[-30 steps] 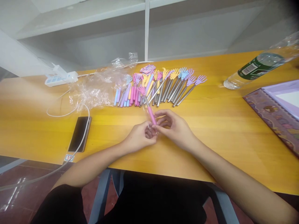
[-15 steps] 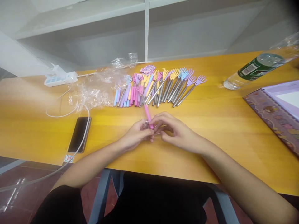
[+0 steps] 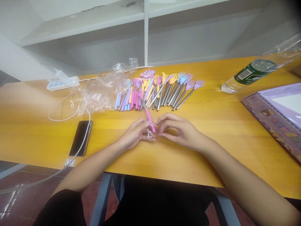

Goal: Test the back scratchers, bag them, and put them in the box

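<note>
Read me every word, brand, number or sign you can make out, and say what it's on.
Nothing reads with certainty.
Sticker on table: red figures, too blurred.
Green bottle label: barcode visible, print too small.
Patterned box: colourful lettering, too blurred.
Pink-purple cards: too small.

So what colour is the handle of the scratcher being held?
The scratcher's handle is bright pink, seen best in the head camera's current view.

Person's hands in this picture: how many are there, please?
2. The left hand holds the wrapped pink scratcher; the right hand is just right of its handle. Both are in view.
</note>
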Available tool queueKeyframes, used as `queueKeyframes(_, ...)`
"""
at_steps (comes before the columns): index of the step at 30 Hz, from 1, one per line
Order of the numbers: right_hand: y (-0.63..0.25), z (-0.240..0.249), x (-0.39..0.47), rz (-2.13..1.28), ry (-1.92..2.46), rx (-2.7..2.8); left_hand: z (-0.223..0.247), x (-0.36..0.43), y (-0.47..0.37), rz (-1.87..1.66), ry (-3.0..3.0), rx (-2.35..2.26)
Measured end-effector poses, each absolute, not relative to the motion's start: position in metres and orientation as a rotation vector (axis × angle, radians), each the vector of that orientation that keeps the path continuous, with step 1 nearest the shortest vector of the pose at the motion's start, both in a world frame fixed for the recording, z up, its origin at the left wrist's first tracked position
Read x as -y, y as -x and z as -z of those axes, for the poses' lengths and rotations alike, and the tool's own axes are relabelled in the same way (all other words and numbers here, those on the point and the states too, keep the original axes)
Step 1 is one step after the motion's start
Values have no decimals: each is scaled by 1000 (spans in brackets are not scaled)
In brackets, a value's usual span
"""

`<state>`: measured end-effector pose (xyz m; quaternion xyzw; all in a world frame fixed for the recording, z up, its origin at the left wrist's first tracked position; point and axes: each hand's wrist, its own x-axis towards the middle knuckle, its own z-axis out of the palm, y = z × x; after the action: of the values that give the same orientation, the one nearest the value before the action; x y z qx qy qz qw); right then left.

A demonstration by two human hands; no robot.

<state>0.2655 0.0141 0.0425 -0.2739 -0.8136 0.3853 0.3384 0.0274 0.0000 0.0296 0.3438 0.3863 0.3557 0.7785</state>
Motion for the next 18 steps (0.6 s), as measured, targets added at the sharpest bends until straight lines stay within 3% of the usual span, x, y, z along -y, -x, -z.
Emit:
queueKeyframes(9, -253, -24, -11, -916, 558, 2140, -20, -8, -26, -883, -762, -952)
queueKeyframes(18, -232, -8, 1, -1157, 852, 1730, -20, -8, -25, -890, -712, -944)
